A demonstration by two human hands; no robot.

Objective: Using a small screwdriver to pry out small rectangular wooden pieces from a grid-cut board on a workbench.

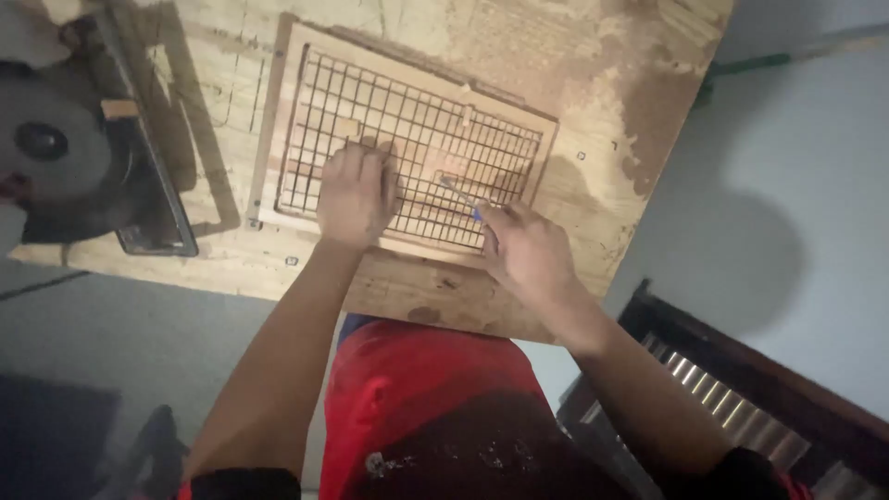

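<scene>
Left hand [355, 190] presses wire grid [417, 139]; right hand [528, 250] grips blue-handled tool [460, 197].

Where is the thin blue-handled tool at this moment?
In the head view, the thin blue-handled tool is in the right hand, its tip on the lower right part of the black wire grid in the pale wooden frame, right of the left hand.

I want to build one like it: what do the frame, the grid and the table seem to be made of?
Frame: pale bare wood, unfinished by its matte look. Grid: thin dark metal wire, probably coated or painted. Table: plywood, likely, raw, worn and blotchy with stains.
</scene>
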